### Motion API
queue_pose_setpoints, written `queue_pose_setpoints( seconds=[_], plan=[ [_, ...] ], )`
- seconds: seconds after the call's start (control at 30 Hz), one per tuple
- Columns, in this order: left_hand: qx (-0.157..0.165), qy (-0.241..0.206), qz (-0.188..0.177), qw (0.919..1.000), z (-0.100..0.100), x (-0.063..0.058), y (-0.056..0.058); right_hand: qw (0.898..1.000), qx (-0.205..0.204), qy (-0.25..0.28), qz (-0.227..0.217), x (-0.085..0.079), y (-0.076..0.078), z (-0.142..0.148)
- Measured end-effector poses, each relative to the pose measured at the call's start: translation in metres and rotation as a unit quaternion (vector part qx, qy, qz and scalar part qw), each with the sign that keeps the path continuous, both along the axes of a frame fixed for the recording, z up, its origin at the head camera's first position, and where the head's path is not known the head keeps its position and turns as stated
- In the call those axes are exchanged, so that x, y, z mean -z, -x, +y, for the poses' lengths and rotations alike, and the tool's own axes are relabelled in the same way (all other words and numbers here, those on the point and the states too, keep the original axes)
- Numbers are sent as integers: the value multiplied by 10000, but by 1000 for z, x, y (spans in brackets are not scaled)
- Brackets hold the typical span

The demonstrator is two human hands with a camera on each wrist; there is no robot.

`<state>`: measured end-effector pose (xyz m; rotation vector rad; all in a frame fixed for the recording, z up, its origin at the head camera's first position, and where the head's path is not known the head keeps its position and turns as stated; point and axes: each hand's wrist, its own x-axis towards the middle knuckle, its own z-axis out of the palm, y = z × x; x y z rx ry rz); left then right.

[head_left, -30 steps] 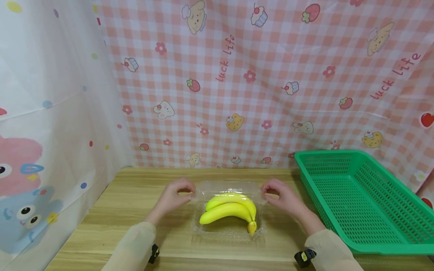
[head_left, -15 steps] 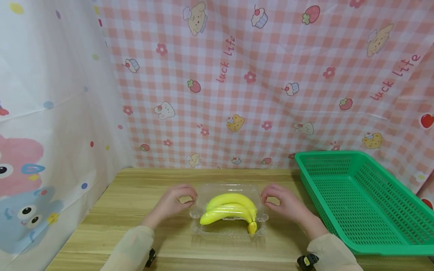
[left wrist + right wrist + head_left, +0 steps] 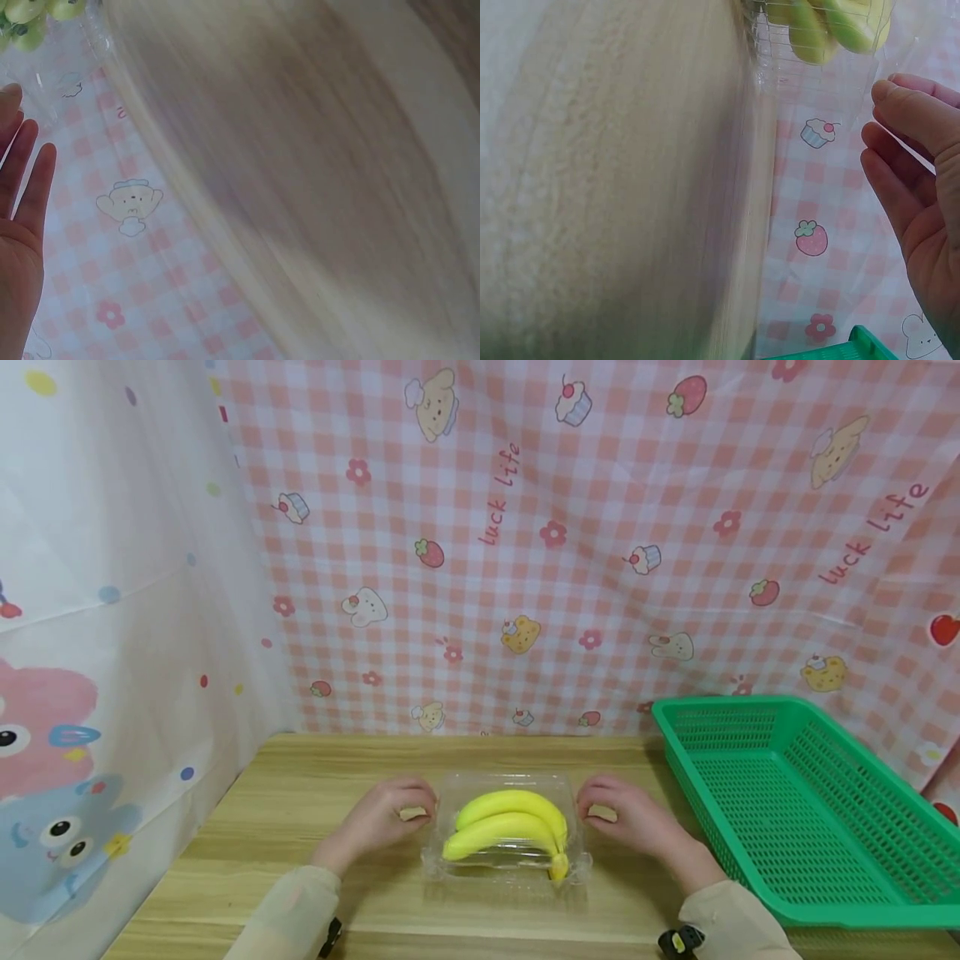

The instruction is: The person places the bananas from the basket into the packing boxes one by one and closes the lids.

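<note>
A clear plastic clamshell box [image 3: 498, 781] sits mid-table with a bunch of yellow bananas [image 3: 517, 827] inside it. Its lid lies over the fruit, the front edge close to the box's front rim; whether it is latched cannot be told. At the lid's left side, my left hand [image 3: 381, 820] pinches the plastic with thumb and forefinger. My right hand [image 3: 628, 817] does the same on the opposite side. In the right wrist view, thumb and forefinger of the right hand [image 3: 922, 150] meet at the clear edge. Part of the left hand [image 3: 21, 225] is cut off in the left wrist view.
To the right stands a green slotted plastic basket [image 3: 817, 827], near the right forearm. A wooden table [image 3: 300, 793] carries everything. Behind it hangs a pink checked cloth [image 3: 570, 585], and a white printed cloth [image 3: 150, 610] hangs at left.
The clear lid has come down and forward over the bananas, its front edge now near the box's front rim. Both hands have lowered slightly with it.
</note>
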<state>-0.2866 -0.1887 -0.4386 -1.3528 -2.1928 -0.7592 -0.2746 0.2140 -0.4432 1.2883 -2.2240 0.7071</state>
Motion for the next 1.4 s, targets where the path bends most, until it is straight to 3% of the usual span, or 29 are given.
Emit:
queue_pose_setpoints(
  seconds=[0.27, 0.6, 1.03, 1.27, 1.4],
  plan=[
    [19, 132, 44, 9999, 0, 1, -1, 9998, 2, -140, 126, 0, -2, 0],
    [-185, 312, -64, 9993, -2, 1, -3, 9992, -8, -225, 325, -3, -5, 1],
    [-522, 567, -195, 9968, -2, -5, -10, 9945, 582, -863, 99, -13, -21, 1],
    [-523, 407, -249, 9975, -1, -12, -16, 9933, 891, -733, 28, -18, -30, 0],
    [-534, 219, -534, 9969, -1, -16, -22, 9930, 1118, -259, -285, -19, -37, -3]
  ],
)
